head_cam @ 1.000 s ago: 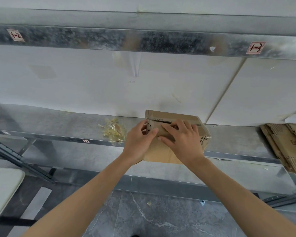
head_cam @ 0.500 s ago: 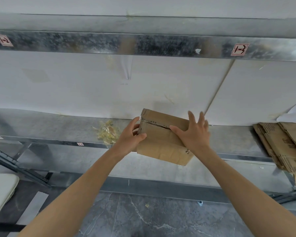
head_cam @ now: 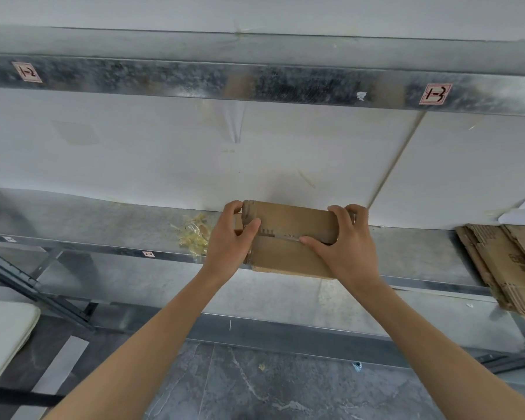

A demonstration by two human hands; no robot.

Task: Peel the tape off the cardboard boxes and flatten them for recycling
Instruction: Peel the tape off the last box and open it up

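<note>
Head view: the small cardboard box [head_cam: 288, 221] is over the front edge of the metal shelf [head_cam: 103, 225], held between both hands. The left hand [head_cam: 228, 247] has its fingers curled round the box's left end, and the right hand [head_cam: 343, 250] has its fingers wrapped over the right end, with the thumb lying along the slit seam. A wad of peeled tape [head_cam: 194, 234] lies just left of the box, and flattened cardboard [head_cam: 509, 262] is stacked well off to the right.
</note>
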